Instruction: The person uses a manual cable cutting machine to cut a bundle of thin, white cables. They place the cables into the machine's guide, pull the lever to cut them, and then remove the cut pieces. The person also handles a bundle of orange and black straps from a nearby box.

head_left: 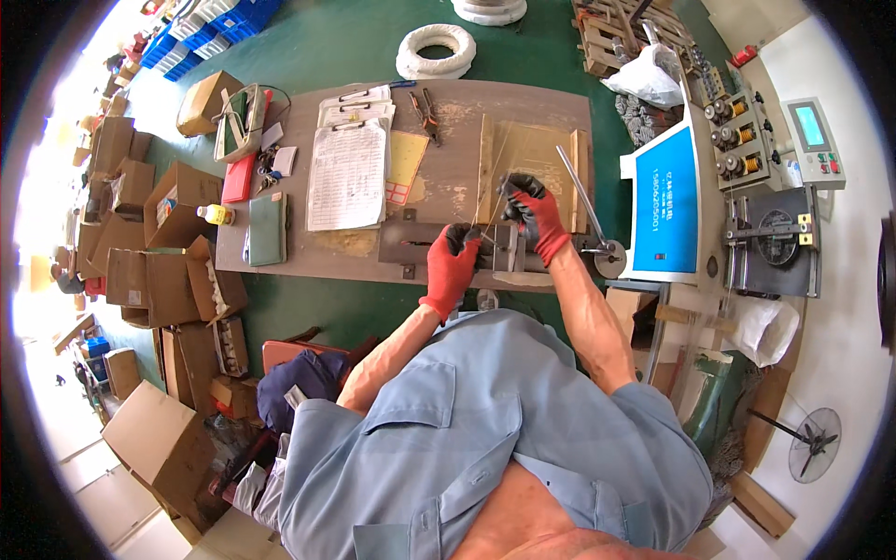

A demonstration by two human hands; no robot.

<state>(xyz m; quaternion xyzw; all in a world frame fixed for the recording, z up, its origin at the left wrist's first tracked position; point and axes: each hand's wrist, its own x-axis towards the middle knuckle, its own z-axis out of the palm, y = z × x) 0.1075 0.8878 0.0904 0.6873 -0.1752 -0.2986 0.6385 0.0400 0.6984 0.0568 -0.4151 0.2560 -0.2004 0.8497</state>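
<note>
My left hand (453, 269), in a red glove with black fingers, is closed in a pinch at the front of the workbench (439, 121). Thin wire (483, 201) shows beside its fingertips and runs up toward my right hand (536, 217). That hand wears a matching glove, its fingers curled together around the wire; the exact grip is hidden. Below both hands lies a flat metal bench fixture (411, 245), bolted to the bench edge. A long steel lever (581, 191) slants up from a round base just right of my right hand. Behind is a shallow wooden tray (546, 140).
Clipboards with paper sheets (347, 173), pliers (425, 117) and a green notebook (268, 229) lie on the bench. A machine with a blue panel (665, 210) stands at the right. Cardboard boxes (177, 205) crowd the left; wrapped white coils (436, 52) lie beyond the bench.
</note>
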